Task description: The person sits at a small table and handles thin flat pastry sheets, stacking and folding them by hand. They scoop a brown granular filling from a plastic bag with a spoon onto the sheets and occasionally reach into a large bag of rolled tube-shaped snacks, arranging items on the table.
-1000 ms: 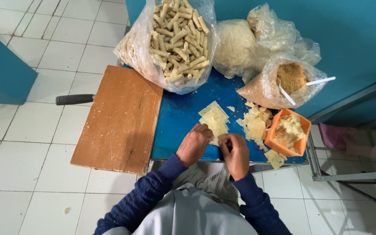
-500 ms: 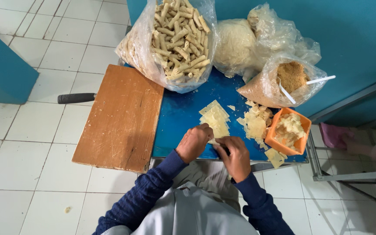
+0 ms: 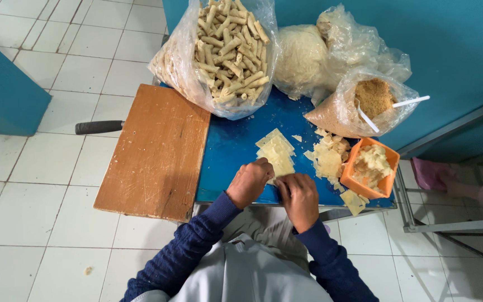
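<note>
My left hand [image 3: 249, 183] and my right hand [image 3: 299, 197] rest close together at the near edge of a blue table [image 3: 231, 145]. Their fingers are curled over the lower end of a pale yellow square wrapper [image 3: 276, 152] lying flat on the table. What lies under the fingers is hidden. A loose pile of the same wrappers [image 3: 327, 159] sits just right of it. An orange tub [image 3: 371, 168] holding pale filling stands at the table's right edge.
A wooden board [image 3: 155, 151] covers the table's left part, a black handle [image 3: 99, 127] sticking out behind it. At the back stand a clear bag of rolled sticks [image 3: 225, 50], a bag of white dough [image 3: 303, 56] and a bag of brown crumbs [image 3: 364, 106] with white spoons. White tiled floor surrounds.
Both hands have shifted slightly forward onto the wrapper's near edge and stay close together. The bags, board and tub have not moved.
</note>
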A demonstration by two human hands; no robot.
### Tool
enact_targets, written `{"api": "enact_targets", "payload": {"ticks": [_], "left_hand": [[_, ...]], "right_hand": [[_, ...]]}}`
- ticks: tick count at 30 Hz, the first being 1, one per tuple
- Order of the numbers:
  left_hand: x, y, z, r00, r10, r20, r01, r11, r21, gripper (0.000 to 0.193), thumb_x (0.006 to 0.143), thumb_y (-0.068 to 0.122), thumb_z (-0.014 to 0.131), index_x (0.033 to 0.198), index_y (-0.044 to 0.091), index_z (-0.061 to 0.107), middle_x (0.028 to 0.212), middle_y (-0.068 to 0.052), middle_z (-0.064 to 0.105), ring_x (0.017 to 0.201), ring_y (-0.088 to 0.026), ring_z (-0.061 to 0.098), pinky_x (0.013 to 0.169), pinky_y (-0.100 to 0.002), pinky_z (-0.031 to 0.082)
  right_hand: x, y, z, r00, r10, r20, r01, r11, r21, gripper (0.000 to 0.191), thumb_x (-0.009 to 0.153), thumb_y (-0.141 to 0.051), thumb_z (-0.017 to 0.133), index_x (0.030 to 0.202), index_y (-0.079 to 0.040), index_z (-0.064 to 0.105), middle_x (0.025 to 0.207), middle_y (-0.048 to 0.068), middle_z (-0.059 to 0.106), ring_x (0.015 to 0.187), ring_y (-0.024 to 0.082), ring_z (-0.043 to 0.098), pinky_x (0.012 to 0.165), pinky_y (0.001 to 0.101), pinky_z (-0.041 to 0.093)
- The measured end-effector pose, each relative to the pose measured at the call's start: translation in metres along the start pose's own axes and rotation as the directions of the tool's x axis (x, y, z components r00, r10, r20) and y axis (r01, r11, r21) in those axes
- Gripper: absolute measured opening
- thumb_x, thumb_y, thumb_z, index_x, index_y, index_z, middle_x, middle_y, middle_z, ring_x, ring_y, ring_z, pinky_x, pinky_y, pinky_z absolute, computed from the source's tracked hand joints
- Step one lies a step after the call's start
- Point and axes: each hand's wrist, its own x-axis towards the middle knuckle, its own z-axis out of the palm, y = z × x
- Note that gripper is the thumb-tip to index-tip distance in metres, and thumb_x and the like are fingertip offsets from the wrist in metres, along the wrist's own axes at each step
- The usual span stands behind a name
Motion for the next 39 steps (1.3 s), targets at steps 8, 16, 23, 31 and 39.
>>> {"api": "enact_targets", "payload": {"ticks": [8, 16, 23, 31, 39], "left_hand": [[-0.002, -0.001, 0.002, 1.0, 0.02, 0.006, -0.02, 0.998, 0.054, 0.004, 0.089, 0.004, 0.063, 0.09, 0.005, 0.066, 0.097, -0.013, 0.065, 0.091, -0.038, 0.066, 0.073, -0.046, 0.052], [-0.001, 0.005, 0.0, 0.994, 0.103, -0.032, -0.103, 0.995, 0.021, 0.004, 0.087, 0.003, 0.062, 0.09, 0.004, 0.061, 0.095, -0.012, 0.064, 0.098, -0.036, 0.062, 0.078, -0.046, 0.052], [-0.004, 0.01, -0.011, 0.99, 0.137, 0.044, -0.137, 0.991, -0.006, 0.007, 0.087, -0.001, 0.066, 0.092, 0.002, 0.061, 0.1, -0.014, 0.059, 0.096, -0.036, 0.064, 0.078, -0.045, 0.051], [-0.001, 0.006, -0.008, 0.986, 0.158, 0.053, -0.157, 0.987, -0.023, 0.009, 0.085, 0.0, 0.069, 0.087, -0.001, 0.06, 0.105, -0.015, 0.056, 0.101, -0.038, 0.063, 0.079, -0.046, 0.051], [0.004, 0.009, -0.009, 0.994, 0.053, 0.092, -0.05, 0.998, -0.03, 0.008, 0.087, 0.0, 0.068, 0.089, 0.0, 0.06, 0.11, -0.015, 0.055, 0.095, -0.039, 0.064, 0.077, -0.046, 0.052]], "right_hand": [[-0.003, -0.01, -0.001, 0.998, -0.054, 0.026, 0.057, 0.99, -0.131, 0.019, 0.086, -0.022, 0.078, 0.092, -0.008, 0.067, 0.087, 0.009, 0.063, 0.084, 0.03, 0.058, 0.073, 0.0428, 0.042], [-0.002, -0.009, -0.01, 0.999, -0.04, -0.001, 0.04, 0.999, -0.029, 0.013, 0.09, -0.018, 0.077, 0.1, -0.01, 0.073, 0.093, 0.003, 0.069, 0.088, 0.025, 0.059, 0.075, 0.0408, 0.043], [0.004, 0.001, -0.007, 0.997, -0.079, 0.012, 0.079, 0.997, -0.011, 0.006, 0.086, -0.015, 0.077, 0.091, -0.012, 0.076, 0.09, 0.002, 0.067, 0.086, 0.027, 0.056, 0.074, 0.0407, 0.042], [0.009, 0.013, -0.004, 0.989, 0.102, 0.104, -0.126, 0.958, 0.258, 0.013, 0.086, -0.012, 0.078, 0.099, -0.013, 0.077, 0.096, 0.002, 0.073, 0.087, 0.024, 0.062, 0.075, 0.0373, 0.051], [0.007, 0.011, -0.002, 0.999, -0.023, 0.045, 0.016, 0.989, 0.144, 0.011, 0.086, -0.012, 0.079, 0.094, -0.009, 0.073, 0.094, 0.005, 0.071, 0.09, 0.029, 0.059, 0.076, 0.041, 0.049]]}}
